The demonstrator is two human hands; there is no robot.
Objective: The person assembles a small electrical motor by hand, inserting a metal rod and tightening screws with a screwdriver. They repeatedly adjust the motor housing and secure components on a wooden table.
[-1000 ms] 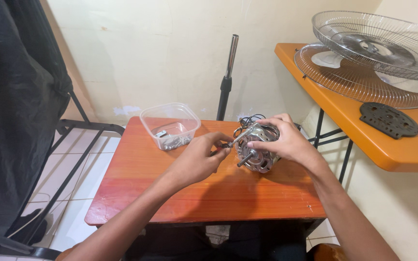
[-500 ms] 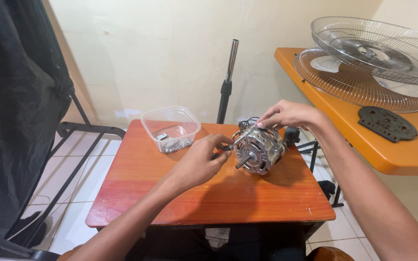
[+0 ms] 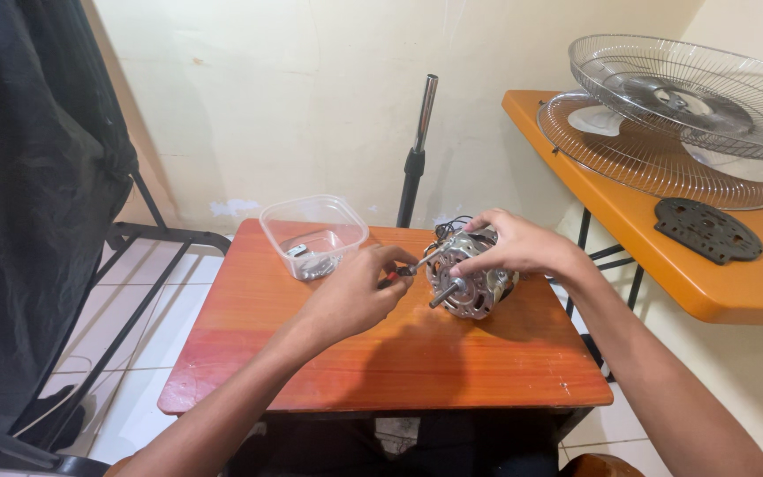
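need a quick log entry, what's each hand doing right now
Left hand: closed on a screwdriver, tip at the fan motor.
Right hand: gripping the fan motor from the top.

A clear, squarish plastic container [image 3: 314, 233] sits on the far left part of the reddish-brown wooden tabletop [image 3: 381, 353], with a few small metal pieces lying in its bottom. Behind the tabletop a black and silver metal pole [image 3: 417, 155] stands upright against the cream wall [image 3: 311, 88]. To the right, an orange tabletop [image 3: 708, 283] carries two round wire fan grilles [image 3: 664, 115], one resting on the other, and a flat black perforated plate [image 3: 708, 231] just beside them. Dark fabric [image 3: 28, 177] hangs at the left over a black metal frame [image 3: 152, 238].
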